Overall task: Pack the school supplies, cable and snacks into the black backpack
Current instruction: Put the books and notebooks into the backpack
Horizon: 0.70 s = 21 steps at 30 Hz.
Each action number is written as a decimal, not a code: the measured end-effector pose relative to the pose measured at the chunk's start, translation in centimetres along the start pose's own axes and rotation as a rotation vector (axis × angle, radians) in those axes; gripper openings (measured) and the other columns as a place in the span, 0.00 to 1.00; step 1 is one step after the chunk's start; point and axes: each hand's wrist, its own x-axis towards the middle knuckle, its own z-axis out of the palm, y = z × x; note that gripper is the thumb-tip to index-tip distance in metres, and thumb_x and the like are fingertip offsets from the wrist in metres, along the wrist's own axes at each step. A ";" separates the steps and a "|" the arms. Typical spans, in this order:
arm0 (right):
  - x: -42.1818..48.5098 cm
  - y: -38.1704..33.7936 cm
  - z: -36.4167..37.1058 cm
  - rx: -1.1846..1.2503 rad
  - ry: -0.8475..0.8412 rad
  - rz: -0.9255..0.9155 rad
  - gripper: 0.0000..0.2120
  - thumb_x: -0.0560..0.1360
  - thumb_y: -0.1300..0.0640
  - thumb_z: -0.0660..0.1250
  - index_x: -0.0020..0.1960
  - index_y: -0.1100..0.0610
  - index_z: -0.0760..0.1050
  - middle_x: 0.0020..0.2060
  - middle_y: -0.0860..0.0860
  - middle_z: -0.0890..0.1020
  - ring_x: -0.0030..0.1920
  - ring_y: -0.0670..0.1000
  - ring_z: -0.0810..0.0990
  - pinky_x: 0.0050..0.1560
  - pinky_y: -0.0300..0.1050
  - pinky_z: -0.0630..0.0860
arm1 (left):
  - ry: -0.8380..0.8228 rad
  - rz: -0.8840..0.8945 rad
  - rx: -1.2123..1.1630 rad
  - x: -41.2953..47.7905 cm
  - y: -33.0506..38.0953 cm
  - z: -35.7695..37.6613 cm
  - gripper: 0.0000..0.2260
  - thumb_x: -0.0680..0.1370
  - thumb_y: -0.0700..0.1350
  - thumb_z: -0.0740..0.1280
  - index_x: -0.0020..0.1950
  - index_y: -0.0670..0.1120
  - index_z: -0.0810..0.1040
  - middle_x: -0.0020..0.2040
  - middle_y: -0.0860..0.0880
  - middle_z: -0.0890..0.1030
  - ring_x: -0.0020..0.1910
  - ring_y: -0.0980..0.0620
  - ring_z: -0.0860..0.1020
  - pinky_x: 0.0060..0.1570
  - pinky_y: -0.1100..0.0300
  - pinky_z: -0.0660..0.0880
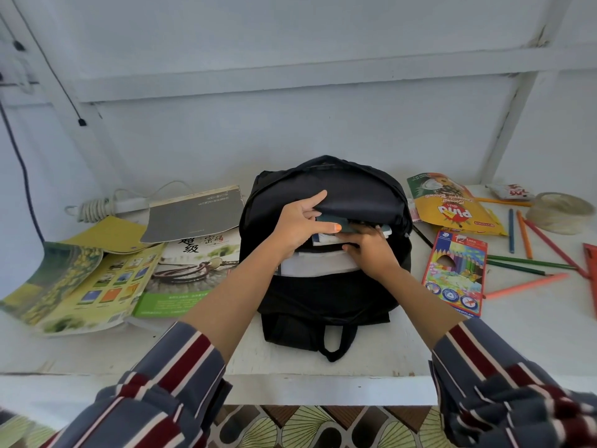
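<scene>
Black fabric of the backpack (323,299) is lying flat at lower centre, handle toward you. Your right hand (371,250) is curling round the dark teal book (336,225), fingertips partly hidden; it is sitting nearer the book. Your left hand (300,226) is pinching the flap (355,195), thumb on top. The book is lying crosswise at the mouth, on the white stack (319,266). In my judgement, the push is heading away from you, under the flap. Pencil box (455,276) and snack packet (458,215) are waiting at right.
</scene>
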 end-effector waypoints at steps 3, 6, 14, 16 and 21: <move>0.2 -0.1 -0.4 -0.020 -0.045 0.007 0.20 0.78 0.56 0.62 0.69 0.50 0.69 0.71 0.54 0.66 0.73 0.53 0.60 0.74 0.49 0.47 | -0.010 -0.006 -0.004 -0.1 0.0 0.0 0.35 0.66 0.35 0.76 0.70 0.49 0.69 0.69 0.47 0.70 0.62 0.54 0.73 0.59 0.68 0.67; -0.3 -0.7 -1.0 -0.086 -0.145 0.004 0.24 0.78 0.53 0.62 0.73 0.49 0.62 0.73 0.53 0.62 0.74 0.53 0.56 0.74 0.48 0.47 | -0.018 -0.025 -0.006 -0.4 0.2 0.0 0.35 0.66 0.35 0.76 0.70 0.50 0.69 0.69 0.48 0.70 0.62 0.53 0.73 0.58 0.67 0.68; -3.1 -2.6 -5.2 0.073 -0.373 0.056 0.21 0.77 0.53 0.63 0.69 0.49 0.68 0.64 0.52 0.75 0.61 0.52 0.75 0.63 0.47 0.71 | -0.219 -0.275 0.054 -1.8 -0.1 0.1 0.31 0.72 0.40 0.72 0.72 0.54 0.65 0.67 0.48 0.72 0.63 0.49 0.73 0.61 0.60 0.70; -3.1 -3.0 -6.3 0.084 -0.451 0.033 0.20 0.77 0.54 0.64 0.68 0.50 0.70 0.62 0.53 0.77 0.58 0.51 0.77 0.61 0.43 0.71 | -0.250 -0.323 0.104 -2.2 0.1 -0.3 0.29 0.74 0.42 0.70 0.72 0.54 0.65 0.67 0.46 0.72 0.61 0.49 0.75 0.60 0.60 0.71; -2.6 -5.3 -9.3 0.167 -0.475 -0.102 0.15 0.76 0.58 0.65 0.62 0.53 0.76 0.53 0.51 0.82 0.47 0.42 0.78 0.47 0.30 0.69 | -0.219 -0.317 0.179 -3.6 2.1 -3.2 0.15 0.76 0.48 0.67 0.62 0.48 0.76 0.48 0.46 0.82 0.47 0.52 0.82 0.48 0.64 0.78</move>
